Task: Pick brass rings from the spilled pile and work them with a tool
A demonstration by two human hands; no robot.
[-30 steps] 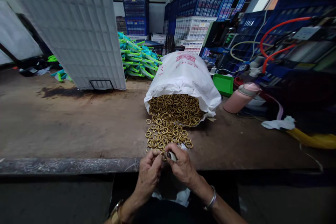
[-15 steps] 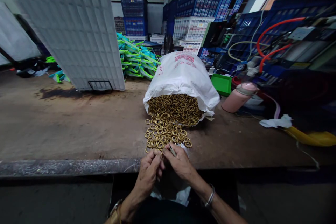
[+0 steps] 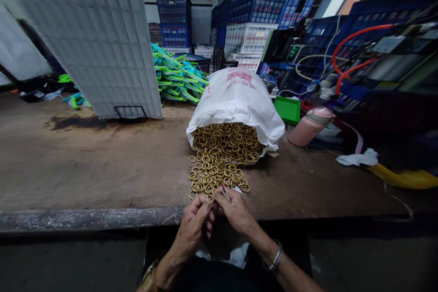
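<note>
A white sack (image 3: 236, 100) lies on its side on the brown worktable (image 3: 85, 164), spilling several brass-coloured rings (image 3: 219, 169) toward the front edge. My left hand (image 3: 195, 223) is at the near end of the pile, fingers pinched together around a ring. My right hand (image 3: 236, 212) sits right beside it, fingers closed on a small thin metal tool (image 3: 225, 194) that pokes up between them. The two hands touch at the fingertips, just over the table's front edge.
A large white gridded panel (image 3: 92, 36) leans at the back left. Green and teal plastic parts (image 3: 178, 77) are heaped behind the sack. A pink flask (image 3: 310, 127), a green box (image 3: 289, 109), hoses and stacked blue and white crates (image 3: 253, 18) crowd the right.
The hands have stayed together at the pile's near end with only small finger movements; the thin tool in my right hand now points upward. The view has shifted slightly.
</note>
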